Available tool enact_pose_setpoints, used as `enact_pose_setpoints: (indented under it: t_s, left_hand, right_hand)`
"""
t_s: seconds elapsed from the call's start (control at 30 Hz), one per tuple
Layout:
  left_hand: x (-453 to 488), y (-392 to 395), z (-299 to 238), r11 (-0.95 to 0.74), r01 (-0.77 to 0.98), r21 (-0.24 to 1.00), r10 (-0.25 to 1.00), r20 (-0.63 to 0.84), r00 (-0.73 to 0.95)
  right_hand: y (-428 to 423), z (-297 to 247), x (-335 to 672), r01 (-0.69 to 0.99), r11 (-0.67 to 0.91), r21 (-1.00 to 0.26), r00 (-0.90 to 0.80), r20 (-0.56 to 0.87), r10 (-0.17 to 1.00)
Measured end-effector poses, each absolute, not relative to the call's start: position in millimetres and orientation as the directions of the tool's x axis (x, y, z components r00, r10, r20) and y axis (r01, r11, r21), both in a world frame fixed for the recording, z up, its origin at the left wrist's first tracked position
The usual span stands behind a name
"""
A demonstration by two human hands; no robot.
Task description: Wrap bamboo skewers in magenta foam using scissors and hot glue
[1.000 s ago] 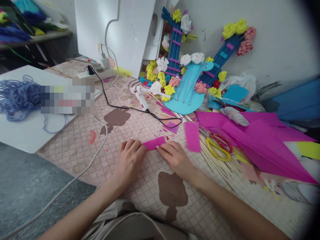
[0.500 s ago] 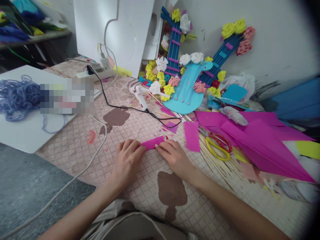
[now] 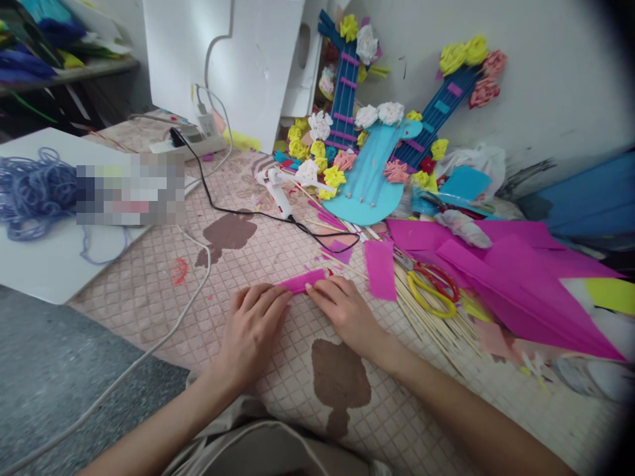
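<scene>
Holding a narrow magenta strip [image 3: 300, 282] btwn both hands, low over the patterned tabletop [image 3: 238, 264], approx center view. L hand [image 3: 255, 324]: fingers bent & close together, on the strip's left end; thumb grip partly hidden, so exact contact there n/a. R hand [image 3: 347, 314]: narrow pinch, thumb + index on the strip near its right end. Strip runs L-to-R w/ slight upward tilt to the right; mid part visible btwn the hands. Can't tell how many layers it has.

Nearby: flat magenta rectangle [image 3: 380, 270] just right of R hand, smaller purple piece [image 3: 342, 251] beyond the strip. Scissors w/ red & yellow handles [image 3: 439, 315] lie on a bundle of thin sticks [image 3: 441, 340], right side. Big magenta sheets [image 3: 526, 291] further R, overlapping.

Behind: white glue gun [image 3: 278, 198], black cord [image 3: 238, 213] running back to the power strip [image 3: 188, 145]. Turquoise guitar-shaped cutout [image 3: 370, 198] leans at the back, w/ white, yellow & pink paper flowers around it. Far L: blue yarn [image 3: 37, 192] in a loose heap on a white board [image 3: 44, 268]; pale cable [image 3: 183, 317] crosses the near-left tabletop edge.
</scene>
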State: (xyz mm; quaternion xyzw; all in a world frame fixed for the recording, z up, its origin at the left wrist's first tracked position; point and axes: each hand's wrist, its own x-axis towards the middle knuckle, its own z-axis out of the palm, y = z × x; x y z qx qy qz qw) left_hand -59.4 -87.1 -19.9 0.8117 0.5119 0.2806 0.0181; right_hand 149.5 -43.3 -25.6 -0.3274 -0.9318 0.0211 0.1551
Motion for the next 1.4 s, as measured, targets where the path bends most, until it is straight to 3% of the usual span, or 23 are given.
enact_pose_setpoints:
  t_s: [0.87, 1.4]
  left_hand:
    - [-54.8, -99.8, -24.2, -0.496, 0.838, 0.226, 0.827, 0.416, 0.378]
    - [-48.5, -103.3, -24.5, -0.388, 0.899, 0.206, 0.892, 0.330, 0.309]
  right_hand:
    - [-40.8, -30.1, 145.1, 0.652, 0.746, -0.140, -0.711, 0.231, 0.664]
    - [-35.3, -20.6, 139.6, 0.680, 0.730, -0.067, -0.713, 0.168, 0.680]
